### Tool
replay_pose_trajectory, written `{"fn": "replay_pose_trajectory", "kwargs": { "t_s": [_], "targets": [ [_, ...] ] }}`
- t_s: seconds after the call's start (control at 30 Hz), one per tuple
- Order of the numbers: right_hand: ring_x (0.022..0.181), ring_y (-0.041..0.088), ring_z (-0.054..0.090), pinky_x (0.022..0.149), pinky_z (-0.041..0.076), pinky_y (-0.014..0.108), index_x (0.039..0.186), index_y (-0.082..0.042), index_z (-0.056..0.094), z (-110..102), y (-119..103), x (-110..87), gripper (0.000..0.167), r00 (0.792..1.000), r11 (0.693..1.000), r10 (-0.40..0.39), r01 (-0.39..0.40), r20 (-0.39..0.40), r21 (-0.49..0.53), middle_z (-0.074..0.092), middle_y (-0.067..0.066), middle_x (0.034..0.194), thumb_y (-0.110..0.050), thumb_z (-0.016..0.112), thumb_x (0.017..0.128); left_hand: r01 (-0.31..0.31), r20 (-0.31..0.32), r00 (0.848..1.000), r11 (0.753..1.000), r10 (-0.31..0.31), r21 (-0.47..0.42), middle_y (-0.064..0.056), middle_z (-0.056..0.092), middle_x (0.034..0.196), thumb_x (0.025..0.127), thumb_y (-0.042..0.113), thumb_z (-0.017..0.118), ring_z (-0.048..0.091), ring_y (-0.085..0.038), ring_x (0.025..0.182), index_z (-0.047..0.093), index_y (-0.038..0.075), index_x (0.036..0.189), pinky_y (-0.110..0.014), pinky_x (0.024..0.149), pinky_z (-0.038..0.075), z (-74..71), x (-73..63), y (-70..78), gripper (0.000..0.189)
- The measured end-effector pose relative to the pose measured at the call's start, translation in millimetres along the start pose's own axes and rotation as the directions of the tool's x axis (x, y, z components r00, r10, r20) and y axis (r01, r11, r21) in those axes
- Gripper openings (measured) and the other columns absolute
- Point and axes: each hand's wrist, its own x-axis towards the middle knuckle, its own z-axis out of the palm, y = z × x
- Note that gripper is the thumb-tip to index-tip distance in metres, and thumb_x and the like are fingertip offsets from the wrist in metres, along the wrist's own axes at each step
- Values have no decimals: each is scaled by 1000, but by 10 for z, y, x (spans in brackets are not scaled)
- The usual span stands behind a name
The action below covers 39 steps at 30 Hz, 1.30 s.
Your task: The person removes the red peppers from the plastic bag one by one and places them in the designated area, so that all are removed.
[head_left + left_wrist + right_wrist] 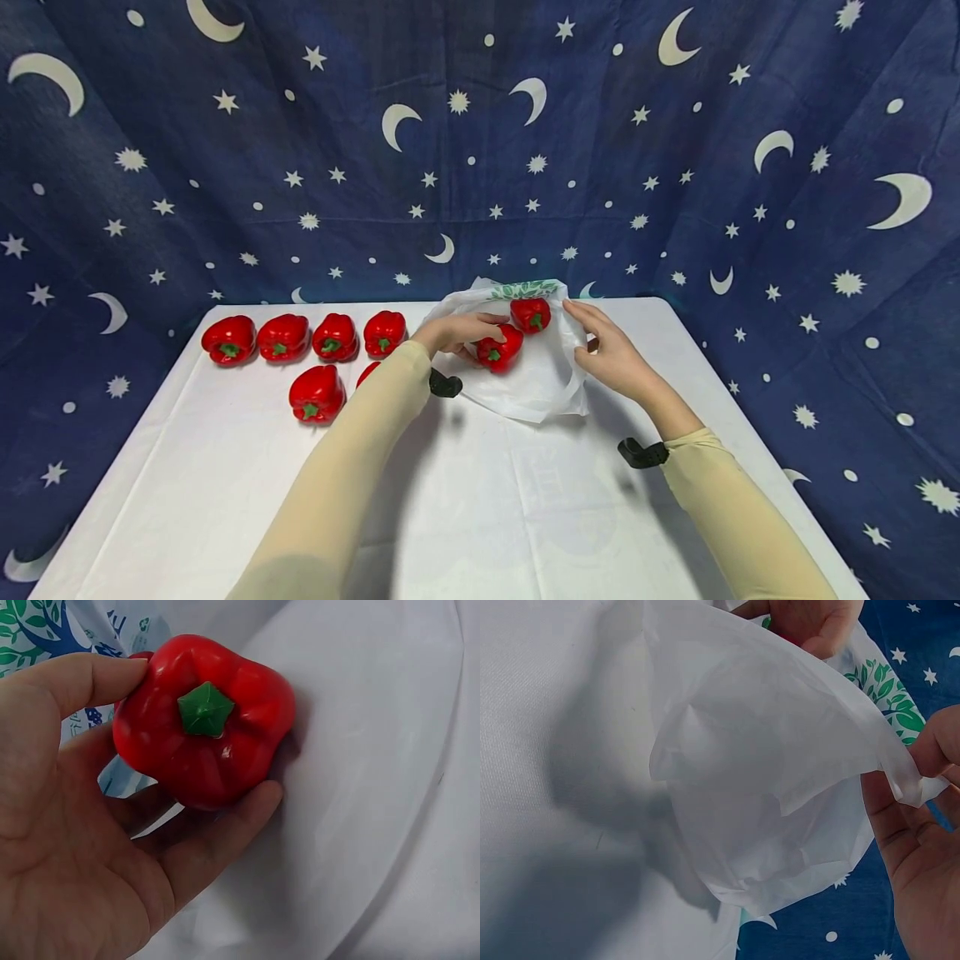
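Note:
A red bell pepper [501,350] with a green stem is gripped in my left hand [456,332], at the mouth of a white plastic bag [536,387]. In the left wrist view the thumb and fingers curl round the pepper [251,720], its stem end facing the camera. Another red bell pepper [530,316] lies inside the bag, just beyond the held one. My right hand [613,357] pinches the bag's right edge between thumb and fingers, as the right wrist view shows on the bag rim [906,776]. Green leaf print marks the bag's far side.
Several red bell peppers stand on the white table [465,517] to the left: a back row with a pepper [282,338] among them, and a nearer pepper [317,395]. One more [365,373] is partly hidden behind my left arm. A blue star-patterned cloth [480,167] hangs behind.

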Motion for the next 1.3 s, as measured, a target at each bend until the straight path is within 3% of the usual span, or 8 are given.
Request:
{"fn": "replay_pose_trajectory", "kwargs": {
  "t_s": [0.3, 0.57, 0.87, 1.07, 1.3],
  "targets": [
    [119, 32, 50, 90, 52, 48, 161, -13, 34, 5, 38, 4, 76, 1000, 1000, -17, 17, -8, 4, 32, 6, 163, 5, 56, 90, -30, 23, 999, 1000, 30, -2, -12, 45, 147, 98, 22, 66, 48, -31, 127, 45, 23, 156, -54, 96, 54, -6, -22, -20, 62],
    [120, 33, 50, 91, 51, 50, 161, -13, 34, 1, 6, 12, 76, 1000, 1000, -11, 11, -6, -3, 32, 6, 163, 3, 56, 90, -75, 88, 993, 996, 79, -49, -12, 51, 140, 97, 24, 69, 57, -30, 120, 50, 20, 151, -59, 97, 52, -16, -151, -30, 58],
    [118, 31, 51, 89, 52, 45, 161, -12, 34, 1, 38, 7, 76, 1000, 1000, -13, 13, -7, -17, 33, 7, 162, 4, 57, 90, -99, 164, 980, 992, 111, -81, -11, 53, 140, 97, 22, 71, 58, -31, 118, 53, 23, 148, -62, 99, 49, -9, -422, -37, 54],
    [118, 31, 50, 89, 51, 45, 161, -14, 33, 9, 22, 4, 77, 1000, 1000, -1, 1, -4, -17, 32, 7, 163, 4, 57, 90, -115, 157, 979, 990, 127, -80, -11, 51, 142, 97, 21, 71, 57, -31, 120, 51, 24, 150, -54, 92, 57, -69, -651, -97, 57],
    [119, 31, 50, 88, 50, 38, 162, -15, 32, -4, 10, -9, 77, 1000, 999, 16, -16, 0, -32, 31, 6, 164, 4, 56, 91, -152, 172, 971, 983, 167, -100, -13, 49, 145, 97, 19, 68, 53, -34, 126, 48, 21, 151, -63, 99, 49, -171, -925, -154, 58]
  ]
}}
